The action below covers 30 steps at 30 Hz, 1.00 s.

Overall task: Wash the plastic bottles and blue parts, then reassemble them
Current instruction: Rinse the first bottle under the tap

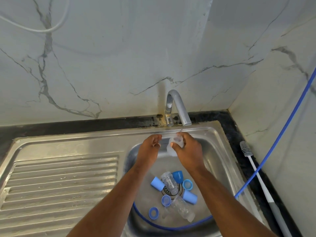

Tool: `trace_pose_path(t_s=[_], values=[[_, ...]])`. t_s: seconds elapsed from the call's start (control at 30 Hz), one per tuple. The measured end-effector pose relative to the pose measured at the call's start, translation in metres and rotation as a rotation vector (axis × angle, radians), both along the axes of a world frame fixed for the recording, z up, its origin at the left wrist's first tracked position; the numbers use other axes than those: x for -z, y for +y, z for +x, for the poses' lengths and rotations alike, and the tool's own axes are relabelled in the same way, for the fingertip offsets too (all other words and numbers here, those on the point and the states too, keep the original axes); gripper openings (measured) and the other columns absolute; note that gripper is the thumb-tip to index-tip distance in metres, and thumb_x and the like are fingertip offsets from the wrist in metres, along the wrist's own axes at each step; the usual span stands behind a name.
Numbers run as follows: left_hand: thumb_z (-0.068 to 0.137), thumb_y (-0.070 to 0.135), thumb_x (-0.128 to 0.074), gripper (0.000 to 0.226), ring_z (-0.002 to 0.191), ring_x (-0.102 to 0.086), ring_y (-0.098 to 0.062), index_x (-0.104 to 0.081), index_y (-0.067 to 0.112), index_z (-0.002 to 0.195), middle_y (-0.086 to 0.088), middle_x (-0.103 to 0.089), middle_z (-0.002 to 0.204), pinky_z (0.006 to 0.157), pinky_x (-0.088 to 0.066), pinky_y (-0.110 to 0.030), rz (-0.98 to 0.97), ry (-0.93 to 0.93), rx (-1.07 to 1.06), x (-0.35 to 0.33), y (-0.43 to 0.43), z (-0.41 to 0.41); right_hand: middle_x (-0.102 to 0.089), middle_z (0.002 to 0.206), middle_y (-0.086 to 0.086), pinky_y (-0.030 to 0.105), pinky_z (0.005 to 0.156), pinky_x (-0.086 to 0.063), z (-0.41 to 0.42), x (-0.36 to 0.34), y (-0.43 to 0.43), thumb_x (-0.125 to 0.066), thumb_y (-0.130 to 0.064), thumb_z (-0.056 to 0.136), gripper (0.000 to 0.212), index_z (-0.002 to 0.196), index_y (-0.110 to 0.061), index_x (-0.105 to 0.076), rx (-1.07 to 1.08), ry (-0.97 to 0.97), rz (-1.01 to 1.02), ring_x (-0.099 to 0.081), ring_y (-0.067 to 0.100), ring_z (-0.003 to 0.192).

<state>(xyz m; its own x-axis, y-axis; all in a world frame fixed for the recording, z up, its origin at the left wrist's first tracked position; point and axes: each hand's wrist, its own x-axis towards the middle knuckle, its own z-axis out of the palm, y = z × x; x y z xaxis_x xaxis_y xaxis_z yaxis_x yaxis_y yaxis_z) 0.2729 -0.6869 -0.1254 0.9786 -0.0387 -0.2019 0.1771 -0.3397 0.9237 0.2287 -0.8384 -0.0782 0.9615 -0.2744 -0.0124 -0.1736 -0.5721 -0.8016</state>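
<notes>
While my right hand [188, 149] grips a translucent plastic part [172, 148] under the curved steel tap [177, 106], my left hand [150, 146] hovers beside. Its fingers curl loosely, empty.

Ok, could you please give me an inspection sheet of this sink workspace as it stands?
Surface: steel sink, ribbed drainboard on the left; tap runs a thin stream.
Job's things: held bottle under the tap; drain bottle and near bottle lie in the basin; six blue parts around them.
Clutter: bottle brush on the right counter.
Hands: right hand grips the held bottle; left hand beside it, fingers loosely curled, nothing seen in it.
Cables: blue hose drops from the right into the basin; white cable on the wall.
Surroundings: marbled wall.
</notes>
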Motion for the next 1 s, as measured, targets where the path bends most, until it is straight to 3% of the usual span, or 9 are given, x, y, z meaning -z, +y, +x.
trace_pose_path(t_s=[0.17,0.27,0.4,0.47,0.53,0.63,0.7,0.87,1.0], values=[[0.097,-0.001,-0.054,0.033,0.108,-0.066,-0.013,-0.067,0.019,0.119,0.0,-0.071,0.118,0.097,-0.053,-0.031,-0.052,-0.015,0.001,-0.003,-0.002,-0.004,-0.069,0.12,0.001,0.027,0.09,-0.05,0.003,-0.001,0.0,-0.076,-0.026,0.087,0.041,0.125,-0.02,-0.063,-0.075,0.106,-0.052,-0.063,0.016,0.107],[0.099,0.003,-0.055,0.032,0.102,-0.066,-0.004,-0.068,0.031,0.109,0.011,-0.072,0.108,0.092,-0.052,-0.023,-0.064,-0.175,0.043,-0.005,-0.004,-0.009,-0.069,0.112,-0.007,0.026,0.085,-0.052,0.005,-0.004,-0.001,-0.076,-0.029,0.087,0.034,0.118,-0.024,-0.063,-0.002,-0.043,-0.009,-0.064,0.011,0.099],[0.097,-0.002,-0.055,0.042,0.106,-0.066,-0.008,-0.067,0.037,0.107,0.012,-0.071,0.11,0.097,-0.053,-0.033,-0.088,-0.183,0.045,0.002,-0.006,-0.008,-0.07,0.111,-0.002,0.032,0.088,-0.054,0.0,0.003,-0.001,-0.079,-0.03,0.084,0.038,0.119,-0.02,-0.066,-0.1,0.118,-0.04,-0.065,0.016,0.102],[0.097,-0.003,-0.055,0.043,0.107,-0.067,-0.013,-0.067,0.037,0.105,0.008,-0.072,0.111,0.099,-0.052,-0.037,-0.112,-0.186,0.02,0.006,-0.003,-0.005,-0.07,0.113,-0.005,0.029,0.089,-0.054,-0.001,0.002,0.0,-0.078,-0.027,0.085,0.041,0.123,-0.022,-0.065,-0.053,0.029,0.011,-0.065,0.012,0.103],[0.096,-0.004,-0.054,0.039,0.107,-0.067,-0.016,-0.069,0.031,0.106,0.004,-0.072,0.11,0.1,-0.052,-0.04,-0.135,-0.164,0.014,0.009,-0.002,-0.002,-0.069,0.112,-0.007,0.025,0.086,-0.052,-0.001,0.002,0.0,-0.077,-0.024,0.085,0.038,0.122,-0.022,-0.065,-0.035,-0.02,0.027,-0.064,0.01,0.102],[0.096,-0.006,-0.055,0.036,0.104,-0.065,-0.006,-0.067,0.025,0.109,0.006,-0.07,0.11,0.101,-0.051,-0.034,-0.13,-0.104,0.016,0.008,-0.003,-0.004,-0.07,0.103,-0.006,0.02,0.077,-0.048,-0.002,0.008,0.0,-0.079,-0.023,0.083,0.031,0.112,-0.02,-0.068,-0.039,0.068,0.032,-0.066,0.014,0.098],[0.097,-0.004,-0.055,0.034,0.104,-0.065,-0.003,-0.068,0.024,0.11,0.004,-0.071,0.113,0.101,-0.051,-0.031,-0.149,-0.083,0.021,0.007,-0.004,-0.003,-0.071,0.107,-0.007,0.018,0.082,-0.048,0.001,0.007,-0.002,-0.079,-0.023,0.084,0.034,0.116,-0.02,-0.067,0.012,-0.018,0.033,-0.066,0.009,0.098],[0.093,0.016,-0.058,0.025,0.105,-0.068,-0.02,-0.071,0.035,0.104,0.005,-0.074,0.108,0.1,-0.053,-0.051,-0.199,0.061,0.019,0.019,-0.005,-0.003,-0.071,0.108,-0.002,0.025,0.084,-0.049,0.005,0.009,-0.006,-0.079,-0.025,0.083,0.036,0.116,-0.017,-0.067,-0.017,0.04,-0.024,-0.066,0.015,0.1],[0.102,0.02,-0.057,0.017,0.109,-0.067,-0.026,-0.071,0.029,0.107,0.001,-0.073,0.109,0.09,-0.056,-0.04,-0.341,0.146,0.04,0.002,-0.02,-0.009,-0.067,0.097,-0.009,0.026,0.077,-0.051,0.007,0.003,-0.01,-0.081,-0.041,0.08,0.034,0.103,-0.023,-0.064,0.081,-0.086,-0.089,-0.062,0.009,0.089]])
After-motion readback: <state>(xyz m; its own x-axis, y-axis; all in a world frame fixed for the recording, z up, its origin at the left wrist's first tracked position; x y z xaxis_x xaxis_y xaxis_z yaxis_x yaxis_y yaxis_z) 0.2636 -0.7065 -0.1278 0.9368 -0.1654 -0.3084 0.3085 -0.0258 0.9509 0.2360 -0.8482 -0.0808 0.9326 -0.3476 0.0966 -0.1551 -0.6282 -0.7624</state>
